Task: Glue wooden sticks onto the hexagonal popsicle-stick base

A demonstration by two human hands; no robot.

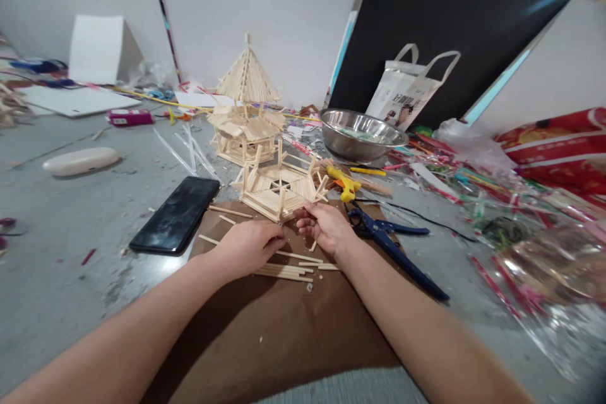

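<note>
A flat hexagonal frame of thin wooden sticks [279,188] lies at the far edge of a brown sheet [284,328]. My right hand [324,226] is curled, its fingertips pinching at the frame's near edge, perhaps on a stick. My left hand [249,245] rests closed on the sheet just left of it, fingers curled down by loose wooden sticks [288,268]; what it holds, if anything, is hidden. Behind the frame stands a finished stick pavilion [246,107] with a pointed roof.
A black phone [177,214] lies left of the sheet. Blue scissors [392,246] and a yellow glue gun [344,182] lie to the right. A steel bowl [362,132], a white bag [409,88], plastic wrappers [521,227] and a white oval case [80,161] surround the spot.
</note>
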